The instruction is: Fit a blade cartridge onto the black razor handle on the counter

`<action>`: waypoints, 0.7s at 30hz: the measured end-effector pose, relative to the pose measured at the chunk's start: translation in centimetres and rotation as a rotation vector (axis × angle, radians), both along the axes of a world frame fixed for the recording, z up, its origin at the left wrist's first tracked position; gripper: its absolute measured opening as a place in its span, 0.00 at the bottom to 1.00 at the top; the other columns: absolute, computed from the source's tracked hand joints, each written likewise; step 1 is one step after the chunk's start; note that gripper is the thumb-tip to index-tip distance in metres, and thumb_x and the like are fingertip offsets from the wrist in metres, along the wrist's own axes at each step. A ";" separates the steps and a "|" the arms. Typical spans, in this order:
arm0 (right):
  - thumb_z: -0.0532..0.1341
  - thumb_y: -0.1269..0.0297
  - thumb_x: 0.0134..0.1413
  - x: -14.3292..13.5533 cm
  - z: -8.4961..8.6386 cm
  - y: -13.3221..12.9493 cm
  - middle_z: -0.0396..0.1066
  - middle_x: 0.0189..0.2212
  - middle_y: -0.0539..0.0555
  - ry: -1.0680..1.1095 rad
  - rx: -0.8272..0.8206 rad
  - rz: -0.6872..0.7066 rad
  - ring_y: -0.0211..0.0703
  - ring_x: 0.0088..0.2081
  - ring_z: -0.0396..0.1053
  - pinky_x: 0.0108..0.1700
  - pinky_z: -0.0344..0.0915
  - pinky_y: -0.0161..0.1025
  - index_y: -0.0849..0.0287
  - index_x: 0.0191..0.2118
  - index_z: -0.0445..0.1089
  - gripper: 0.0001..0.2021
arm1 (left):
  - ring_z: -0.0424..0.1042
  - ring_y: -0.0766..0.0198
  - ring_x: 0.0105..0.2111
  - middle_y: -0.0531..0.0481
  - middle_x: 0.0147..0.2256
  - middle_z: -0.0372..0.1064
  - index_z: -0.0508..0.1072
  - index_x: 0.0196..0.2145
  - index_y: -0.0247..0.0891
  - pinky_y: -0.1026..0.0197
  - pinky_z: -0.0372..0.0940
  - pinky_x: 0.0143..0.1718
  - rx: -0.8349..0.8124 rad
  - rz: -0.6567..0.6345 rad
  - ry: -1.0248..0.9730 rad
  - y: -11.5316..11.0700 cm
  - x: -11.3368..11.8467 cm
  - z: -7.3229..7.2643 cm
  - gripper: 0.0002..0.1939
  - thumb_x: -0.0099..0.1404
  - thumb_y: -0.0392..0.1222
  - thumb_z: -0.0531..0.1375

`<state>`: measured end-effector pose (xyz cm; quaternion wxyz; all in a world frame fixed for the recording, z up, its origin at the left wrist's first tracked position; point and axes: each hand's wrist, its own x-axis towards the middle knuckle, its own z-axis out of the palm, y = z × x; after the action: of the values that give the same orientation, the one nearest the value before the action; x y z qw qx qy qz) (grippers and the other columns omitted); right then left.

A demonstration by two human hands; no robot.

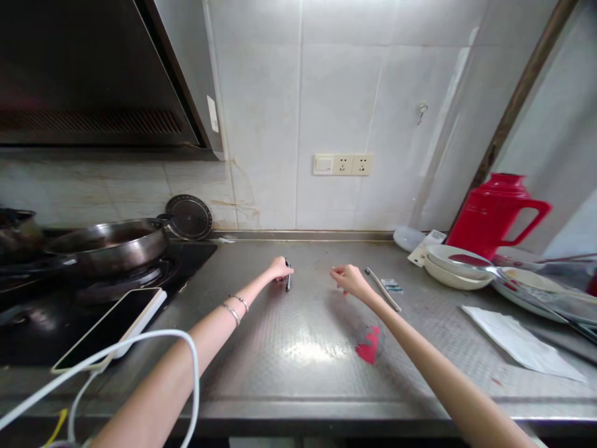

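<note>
The left hand (pixel 280 269) is gripping a small dark-and-silver object (pixel 288 281) between thumb and fingers, and that object is pointing down toward the steel counter (pixel 298 323), left of the middle; whether its lower end is touching the metal I cannot tell. The right hand (pixel 349 280) is hovering across from it, well apart, its fingers curling inward — whether they are pinching something, I cannot tell. Bracelets (pixel 234 311) are circling the left wrist.

Just beside the right hand, a slim pale strip (pixel 383 290) is lying aslant, with a small clear packet (pixel 392 285) resting next to it. Nearer the front edge, a red patch (pixel 368 345) is showing on the steel.

Farther right, a white paper sheet (pixel 522 342) is lying flat, and behind it stacked bowls (pixel 459 274) are standing near a red jug (pixel 489 214). On the far left, a pan (pixel 109 249) is sitting on the black cooktop (pixel 193 258) — a dark round disc (pixel 189 218) is leaning against the wall behind — and a white-cased device (pixel 112 330) is lying at the cooktop's near side, a white cable (pixel 140 336) looping in front.
</note>
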<state>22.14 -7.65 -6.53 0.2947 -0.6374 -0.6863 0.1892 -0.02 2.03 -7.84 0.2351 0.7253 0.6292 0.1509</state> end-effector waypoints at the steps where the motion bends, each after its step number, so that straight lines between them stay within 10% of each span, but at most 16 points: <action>1: 0.52 0.66 0.49 0.4 -0.1 -0.1 0.69 0.16 0.50 -0.005 -0.008 -0.004 0.32 0.12 0.62 0.14 0.56 0.26 0.65 0.26 0.71 0.12 | 0.69 0.63 0.19 0.47 0.15 0.66 0.67 0.14 0.33 0.64 0.64 0.23 0.008 -0.008 0.024 0.0 0.0 -0.1 0.09 0.47 0.38 0.59; 21: 0.53 0.67 0.46 7.5 0.0 -0.3 0.68 0.16 0.52 -0.230 -0.168 -0.125 0.34 0.14 0.63 0.16 0.57 0.28 0.64 0.25 0.70 0.10 | 0.69 0.62 0.25 0.45 0.18 0.69 0.71 0.16 0.33 0.66 0.56 0.25 0.196 -0.073 0.120 0.0 -0.6 -1.0 0.12 0.52 0.41 0.57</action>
<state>29.60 -7.96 -6.49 0.1706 -0.7187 -0.6564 0.1531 -0.61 1.99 -8.80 0.1303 0.7749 0.5977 0.1591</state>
